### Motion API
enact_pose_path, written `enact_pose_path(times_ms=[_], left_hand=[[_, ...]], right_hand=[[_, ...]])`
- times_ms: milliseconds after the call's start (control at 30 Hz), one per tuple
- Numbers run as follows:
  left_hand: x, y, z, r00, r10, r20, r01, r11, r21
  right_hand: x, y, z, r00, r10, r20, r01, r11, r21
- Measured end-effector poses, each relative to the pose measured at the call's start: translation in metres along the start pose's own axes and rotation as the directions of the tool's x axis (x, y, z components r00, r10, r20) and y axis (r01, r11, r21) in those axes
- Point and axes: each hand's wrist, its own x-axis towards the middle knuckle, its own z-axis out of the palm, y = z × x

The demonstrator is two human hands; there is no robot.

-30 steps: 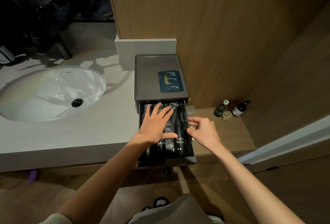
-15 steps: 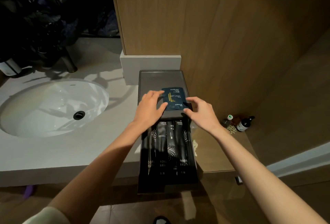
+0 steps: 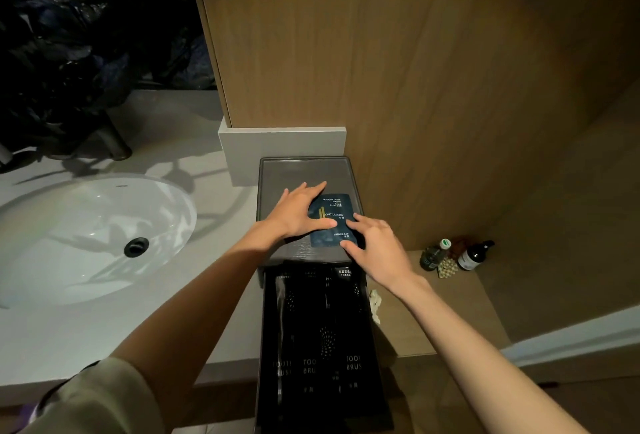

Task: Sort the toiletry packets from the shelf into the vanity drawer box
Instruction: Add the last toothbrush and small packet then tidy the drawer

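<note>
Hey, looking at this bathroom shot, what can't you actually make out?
Head view:
- Blue packet: left edge under the left hand; gripped or merely pressed, unclear.
- Toothbrush packets in the drawer: too dark to count.
- Dark bottle: label too small to read.
- Black mass behind the sink: too dim to identify.

My left hand lies flat at mid-frame, fingers straight, thumb pointing right. My right hand, just lower right, spreads lightly bent fingers, palm down.
</note>
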Motion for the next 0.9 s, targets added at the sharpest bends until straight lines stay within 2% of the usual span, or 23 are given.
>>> enact_pose_path(times_ms=[133, 267, 333, 433, 533, 667, 800, 900], left_hand=[[0.002, 0.002, -0.001, 0.997, 0.049, -0.052, -0.047, 0.998, 0.034], [0.007, 0.003, -0.004, 0.999, 0.015, -0.042, -0.016, 1.000, -0.002], [0.008, 0.004, -0.006, 0.995, -0.018, -0.096, 0.010, 0.996, -0.085], [0.000, 0.011, -0.014, 0.982, -0.115, -0.152, 0.060, 0.944, -0.326], [-0.018, 0.016, -0.025, 0.972, -0.205, -0.116, 0.104, 0.815, -0.570], [-0.056, 0.024, -0.035, 0.934, -0.311, -0.177, 0.073, 0.649, -0.757], [-0.107, 0.036, -0.040, 0.914, -0.391, -0.110, -0.008, 0.252, -0.968], [-0.142, 0.042, -0.033, 0.911, -0.410, -0.045, -0.016, 0.075, -0.997]], right_hand=[[0.000, 0.002, 0.000, 1.000, -0.010, -0.014, 0.010, 1.000, -0.006], [0.000, 0.000, -0.001, 1.000, -0.007, 0.012, 0.007, 1.000, -0.026], [-0.001, -0.001, -0.002, 1.000, -0.008, 0.009, 0.008, 1.000, -0.025], [-0.004, -0.002, -0.004, 1.000, -0.025, -0.018, 0.025, 1.000, 0.003], [-0.010, -0.005, -0.009, 0.993, -0.020, -0.113, 0.036, 0.989, 0.143], [-0.033, -0.017, -0.022, 0.975, 0.061, -0.215, 0.028, 0.922, 0.387], [-0.063, -0.030, -0.022, 0.987, 0.130, -0.090, -0.030, 0.712, 0.702], [-0.083, -0.042, -0.021, 0.990, 0.141, -0.021, -0.059, 0.541, 0.839]])
